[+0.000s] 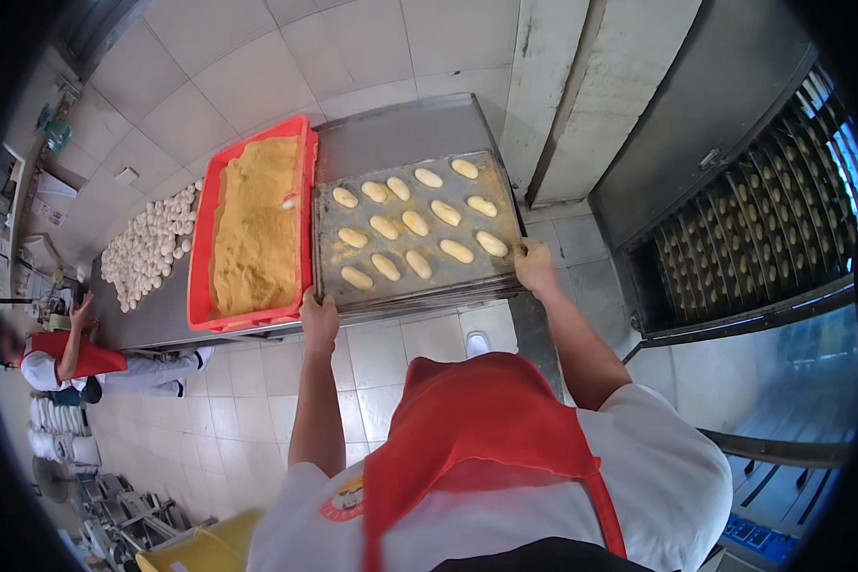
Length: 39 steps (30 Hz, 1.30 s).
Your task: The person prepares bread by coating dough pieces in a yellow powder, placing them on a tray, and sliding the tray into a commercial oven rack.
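Note:
A metal baking tray lies on the table in front of me, topping what looks like a stack of trays. Rows of pale oval dough pieces sit on it, dusted with yellow crumbs. My left hand is closed on the tray's near left corner, and my right hand grips its near right corner. Just left of the tray is a red plastic tub filled with yellow crumbs. One small white dough piece shows on the crumbs near the tub's right wall.
Beyond the tub, many white dough pieces are heaped on the metal table. To the right, a rack holds several loaded trays beside an open metal door. Another person in a red apron stands at the far left.

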Available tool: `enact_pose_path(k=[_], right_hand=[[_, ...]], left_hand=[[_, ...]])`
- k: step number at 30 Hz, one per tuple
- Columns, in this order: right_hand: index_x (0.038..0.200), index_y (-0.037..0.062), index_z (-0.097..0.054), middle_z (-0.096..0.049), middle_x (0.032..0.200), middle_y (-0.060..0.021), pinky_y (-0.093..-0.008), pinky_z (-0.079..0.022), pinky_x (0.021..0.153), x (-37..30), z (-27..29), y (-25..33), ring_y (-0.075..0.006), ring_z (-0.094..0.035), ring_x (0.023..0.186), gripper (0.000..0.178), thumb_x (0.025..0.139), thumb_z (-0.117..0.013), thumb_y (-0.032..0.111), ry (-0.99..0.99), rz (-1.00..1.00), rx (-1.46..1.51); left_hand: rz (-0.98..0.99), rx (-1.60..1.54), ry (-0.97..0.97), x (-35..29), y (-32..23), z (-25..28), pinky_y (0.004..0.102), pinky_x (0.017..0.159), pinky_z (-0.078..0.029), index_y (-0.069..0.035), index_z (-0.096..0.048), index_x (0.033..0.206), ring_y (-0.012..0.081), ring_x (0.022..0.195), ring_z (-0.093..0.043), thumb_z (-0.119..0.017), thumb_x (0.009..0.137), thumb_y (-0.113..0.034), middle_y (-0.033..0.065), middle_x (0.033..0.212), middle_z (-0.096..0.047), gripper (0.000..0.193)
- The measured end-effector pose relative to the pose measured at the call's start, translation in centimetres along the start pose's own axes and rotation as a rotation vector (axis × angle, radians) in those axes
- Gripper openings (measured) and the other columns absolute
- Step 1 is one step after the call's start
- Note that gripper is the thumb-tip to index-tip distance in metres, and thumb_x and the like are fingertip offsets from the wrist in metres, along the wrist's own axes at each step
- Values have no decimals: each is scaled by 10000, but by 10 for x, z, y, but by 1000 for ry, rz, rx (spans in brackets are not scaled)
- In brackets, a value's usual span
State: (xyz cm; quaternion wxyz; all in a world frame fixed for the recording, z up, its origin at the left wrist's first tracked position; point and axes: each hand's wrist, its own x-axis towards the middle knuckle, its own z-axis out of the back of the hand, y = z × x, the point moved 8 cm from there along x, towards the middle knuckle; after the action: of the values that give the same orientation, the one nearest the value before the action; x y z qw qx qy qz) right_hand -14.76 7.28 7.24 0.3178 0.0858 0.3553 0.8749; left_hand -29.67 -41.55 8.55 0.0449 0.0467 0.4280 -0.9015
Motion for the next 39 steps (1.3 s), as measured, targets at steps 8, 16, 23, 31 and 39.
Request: enact_pose_path(k=[8, 16, 23, 31, 39], right_hand=[[1161, -42, -726, -700, 1223, -298, -516, -524, 987, 25, -4, -49, -490, -651, 1145, 407, 964, -607, 293, 37, -313, 163], [1197, -65, -715, -747, 1101, -196, -430, -539, 861, -21, -3, -20, -308, -702, 996, 402, 983, -677, 273, 95, -255, 234], [1209, -30, -686, -727, 1033, -91, -341, -535, 820, -69, 7, -100, -188, -683, 919, 311, 1041, -631, 226, 59, -281, 475], [1280, -20, -665, -717, 1157, -124, -353, -489, 958, -95, 46, -142, -225, -633, 1072, 380, 1060, -633, 288, 133, -237, 691], [1177, 15, -710, -694, 999, -30, -299, -482, 743, -140, 137, -262, -116, -590, 843, 252, 1061, -626, 223, 106, -329, 934]], left_hand=[[-34, -311, 96, -10, 1, -14, 445, 987, -487, 39, -606, 1373, 367, 1104, -637, -605, 970, -151, 232, 1171, -685, 446], [-26, -89, -297, -57, 42, 25, 467, 1068, -451, 11, -576, 1399, 368, 1222, -576, -629, 965, -105, 220, 1340, -599, 452], [425, -1240, 53, -115, 69, -39, 367, 1094, -478, -22, -559, 1343, 277, 1253, -603, -601, 1001, -56, 135, 1368, -576, 346], [14, -873, 355, -197, 46, -47, 468, 1195, -412, -56, -399, 1573, 296, 1446, -481, -549, 979, 9, 128, 1574, -484, 616], [96, -1298, 521, -303, -32, -110, 470, 1234, -368, -68, -360, 1621, 289, 1448, -482, -619, 929, 11, 107, 1552, -524, 743]])
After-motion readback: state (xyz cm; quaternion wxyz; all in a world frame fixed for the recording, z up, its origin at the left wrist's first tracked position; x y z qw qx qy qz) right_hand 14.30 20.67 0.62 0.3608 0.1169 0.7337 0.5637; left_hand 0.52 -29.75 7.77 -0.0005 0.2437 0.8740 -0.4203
